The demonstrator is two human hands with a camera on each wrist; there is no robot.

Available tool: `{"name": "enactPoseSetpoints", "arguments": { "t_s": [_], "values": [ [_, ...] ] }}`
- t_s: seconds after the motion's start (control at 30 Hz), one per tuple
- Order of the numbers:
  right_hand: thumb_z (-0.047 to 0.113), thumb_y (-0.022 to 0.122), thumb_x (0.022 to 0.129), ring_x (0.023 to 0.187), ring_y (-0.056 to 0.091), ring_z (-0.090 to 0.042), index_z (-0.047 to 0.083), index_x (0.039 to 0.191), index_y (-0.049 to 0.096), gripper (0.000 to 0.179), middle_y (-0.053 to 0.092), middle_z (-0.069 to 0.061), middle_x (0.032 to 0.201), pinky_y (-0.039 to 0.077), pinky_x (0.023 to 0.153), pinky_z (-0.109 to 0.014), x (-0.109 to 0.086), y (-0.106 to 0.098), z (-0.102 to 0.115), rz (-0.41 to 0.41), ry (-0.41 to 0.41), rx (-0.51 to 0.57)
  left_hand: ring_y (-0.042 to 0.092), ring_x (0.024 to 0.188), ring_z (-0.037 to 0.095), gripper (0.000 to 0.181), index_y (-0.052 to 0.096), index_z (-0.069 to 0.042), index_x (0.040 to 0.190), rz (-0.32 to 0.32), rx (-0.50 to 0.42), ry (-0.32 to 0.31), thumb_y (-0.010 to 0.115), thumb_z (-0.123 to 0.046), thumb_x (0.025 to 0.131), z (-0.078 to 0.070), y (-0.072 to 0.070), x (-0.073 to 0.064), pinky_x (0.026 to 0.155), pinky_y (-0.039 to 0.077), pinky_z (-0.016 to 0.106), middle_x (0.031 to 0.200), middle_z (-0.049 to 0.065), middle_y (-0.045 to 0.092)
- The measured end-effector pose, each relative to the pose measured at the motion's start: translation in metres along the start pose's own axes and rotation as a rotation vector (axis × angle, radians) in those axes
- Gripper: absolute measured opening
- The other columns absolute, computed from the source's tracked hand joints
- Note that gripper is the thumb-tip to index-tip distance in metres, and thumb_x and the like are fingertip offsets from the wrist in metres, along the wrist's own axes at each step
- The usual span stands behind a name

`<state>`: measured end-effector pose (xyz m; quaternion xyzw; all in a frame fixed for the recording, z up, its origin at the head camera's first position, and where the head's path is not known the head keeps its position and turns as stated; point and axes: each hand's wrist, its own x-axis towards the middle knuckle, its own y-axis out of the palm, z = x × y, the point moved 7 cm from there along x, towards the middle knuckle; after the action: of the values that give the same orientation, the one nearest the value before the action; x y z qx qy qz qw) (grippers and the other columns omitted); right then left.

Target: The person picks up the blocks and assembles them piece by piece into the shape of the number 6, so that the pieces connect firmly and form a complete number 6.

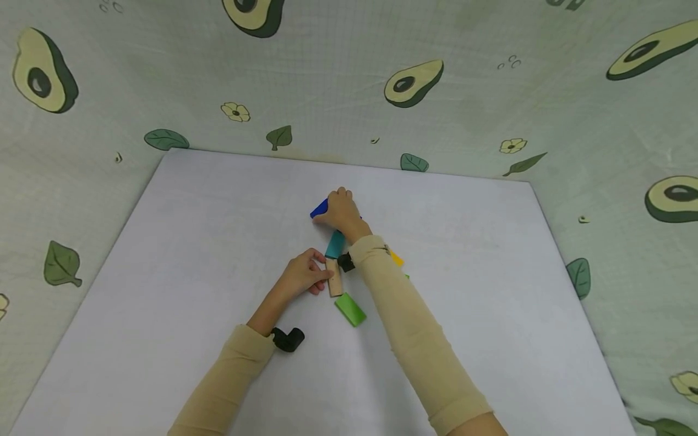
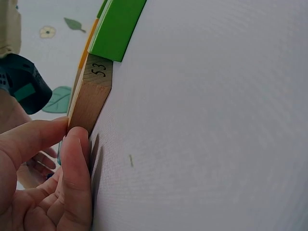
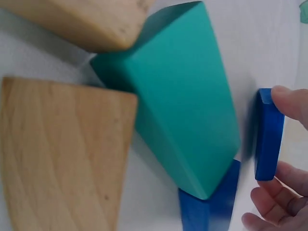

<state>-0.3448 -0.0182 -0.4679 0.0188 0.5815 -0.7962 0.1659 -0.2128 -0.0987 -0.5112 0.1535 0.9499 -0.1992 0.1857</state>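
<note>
My right hand [image 1: 342, 211] holds a blue block [image 3: 269, 137] between thumb and fingers at the far end of a row of blocks. In the right wrist view it tilts up, apart from a teal block [image 3: 178, 96]. Another blue block [image 3: 211, 204] touches the teal block's end. Nearer, my left hand [image 1: 306, 272] pinches a plain wooden block [image 1: 334, 284] from its left side with thumb and finger. This block, marked 53 in the left wrist view, stands between the teal block and a bright green block [image 1: 351, 309].
Right of the row, a yellow-orange block [image 1: 396, 258] is partly hidden behind the right sleeve [image 1: 409, 321], with a sliver of green beside it. Another wooden block [image 3: 67, 154] lies close to the teal one. Black wrist cameras sit near the blocks. Avocado-print cloth surrounds the white table [image 1: 218, 200].
</note>
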Motion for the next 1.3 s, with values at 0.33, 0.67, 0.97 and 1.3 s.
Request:
{"name": "enactPoseSetpoints", "arguments": {
  "t_s": [0.33,0.67,0.97,1.3],
  "values": [
    [0.039,0.071,0.08,0.113,0.05,-0.024,-0.002,0.13,0.048,0.068,0.043,-0.016,0.128,0.046,0.097,-0.032,-0.007,-0.005,-0.002,-0.016,-0.025,0.182,0.06,0.049,0.011,0.036,0.051,-0.004,0.111,0.001,0.006,-0.006,0.069,-0.018,0.084,0.002,0.0,0.001,0.049,0.054,0.026,0.07,0.009,0.065],
    [0.039,0.071,0.081,0.117,0.049,-0.026,0.002,0.133,0.045,0.069,0.039,-0.016,0.134,0.046,0.099,-0.036,-0.037,-0.032,0.001,-0.098,-0.046,0.339,0.06,0.049,0.011,0.036,0.05,-0.004,0.111,0.006,0.007,-0.019,0.068,-0.017,0.084,0.002,0.0,-0.001,0.049,0.054,0.025,0.07,0.009,0.064],
    [0.036,0.073,0.08,0.114,0.05,-0.025,0.001,0.131,0.047,0.067,0.042,-0.014,0.127,0.049,0.093,-0.034,-0.083,-0.05,-0.017,-0.217,-0.046,0.511,0.06,0.049,0.012,0.036,0.05,-0.003,0.112,0.003,0.011,-0.012,0.068,-0.016,0.084,0.002,0.001,-0.001,0.049,0.054,0.026,0.069,0.009,0.064],
    [0.036,0.072,0.081,0.11,0.048,-0.03,0.001,0.13,0.047,0.065,0.044,-0.014,0.12,0.047,0.087,-0.037,-0.142,-0.054,-0.047,-0.292,0.02,0.572,0.06,0.05,0.013,0.037,0.051,-0.003,0.113,-0.007,0.005,-0.009,0.068,-0.017,0.084,-0.003,0.0,-0.001,0.05,0.054,0.027,0.071,0.01,0.064]
  ]
}}
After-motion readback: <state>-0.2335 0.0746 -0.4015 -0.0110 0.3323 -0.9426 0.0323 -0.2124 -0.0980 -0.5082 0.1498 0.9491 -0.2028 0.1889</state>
